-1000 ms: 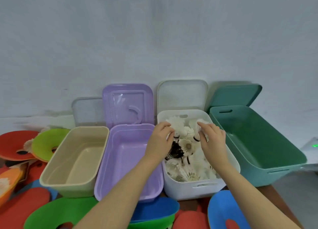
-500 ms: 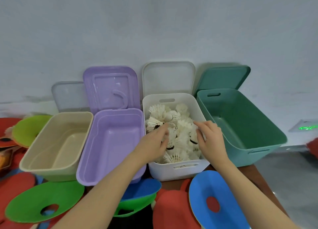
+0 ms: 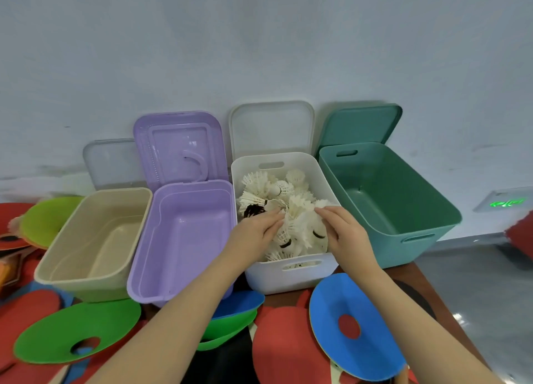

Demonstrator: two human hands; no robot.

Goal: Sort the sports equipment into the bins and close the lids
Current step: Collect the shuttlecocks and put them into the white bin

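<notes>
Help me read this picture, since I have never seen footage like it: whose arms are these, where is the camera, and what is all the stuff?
There is no machine here. A person wears a camera on the head, looking forward and down, so the two bare arms are their own. Four open bins stand in a row with lids leaning against the wall: a beige bin, a purple bin, a white bin and a green bin. Only the white one holds anything: white shuttlecocks. The left hand and the right hand rest on that pile, fingers fairly straight. Flat coloured cone markers lie in front.
</notes>
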